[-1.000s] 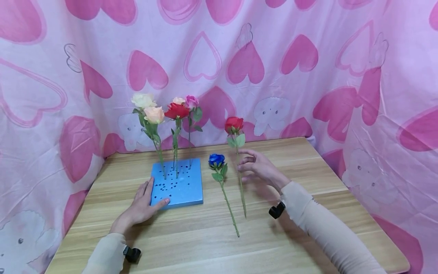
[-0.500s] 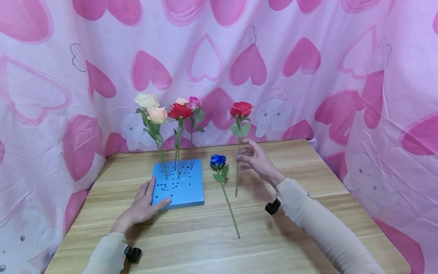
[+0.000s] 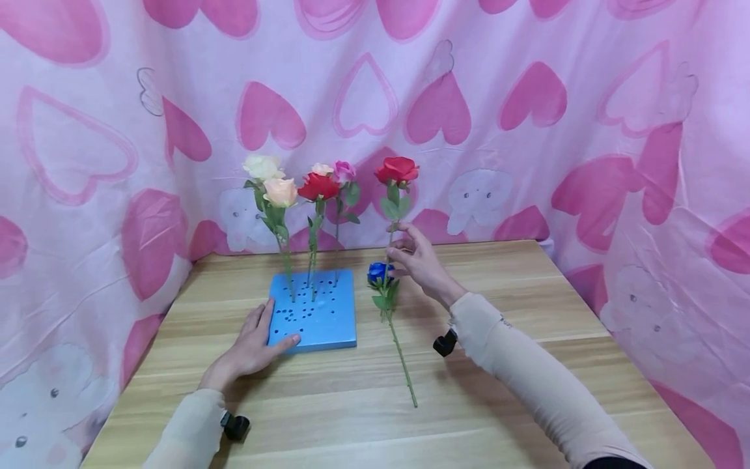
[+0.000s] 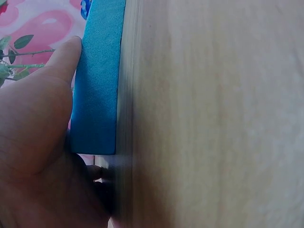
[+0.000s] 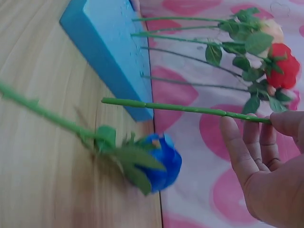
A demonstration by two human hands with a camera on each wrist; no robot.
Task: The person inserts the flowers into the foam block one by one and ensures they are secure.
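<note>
My right hand pinches the green stem of a red rose, holding it upright above the table. In the right wrist view the lower end of that stem hangs free, apart from the foam block. Behind it a blue rose lies on the table, its bloom partly covered by the held stem and fingers. My left hand rests against the left side of the blue foam block, fingers extended and thumb over its front corner. The left wrist view shows the thumb along the block's edge.
Several roses stand upright in the holed block: a white one, a peach one, a red one and a pink one among them. The wooden table ends at a pink heart-patterned curtain.
My right hand has raised the red rose and moved it left, over the blue rose, turning its stem more upright. The left hand stays at the block. The view shifts slightly.
</note>
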